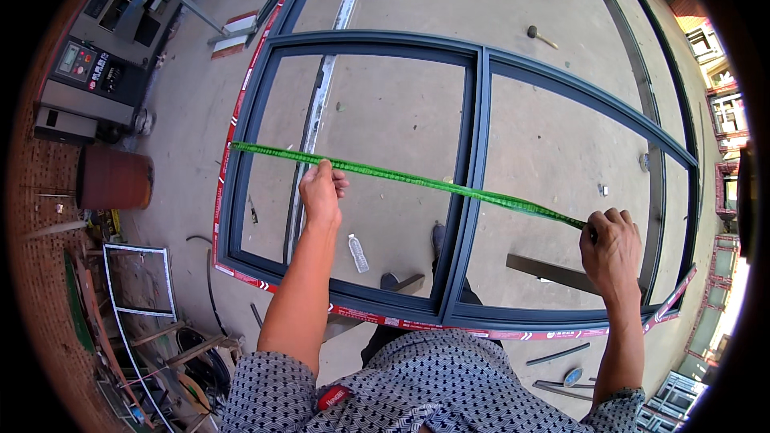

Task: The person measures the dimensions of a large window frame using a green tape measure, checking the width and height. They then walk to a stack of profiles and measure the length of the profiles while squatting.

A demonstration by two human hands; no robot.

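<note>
A green tape measure (417,180) is drawn out across a dark grey window frame (480,112). Its far-left end lies at the frame's left edge, where red and white protective film (227,160) runs along the outside. My left hand (321,192) pinches the blade between thumb and fingers, part way along its left half. At the right, my right hand (611,248) is closed around the other end of the tape measure; the fingers hide whatever case is in it. The blade sags slightly above the middle mullion and the open panes.
Beneath the frame lie a clear plastic bottle (358,253) and a mallet (542,36) on the concrete floor. Grey machine (96,56) and brown bucket (116,178) stand left. A small white-edged frame (140,281) leans at lower left. Metal bars (553,273) lie near my right arm.
</note>
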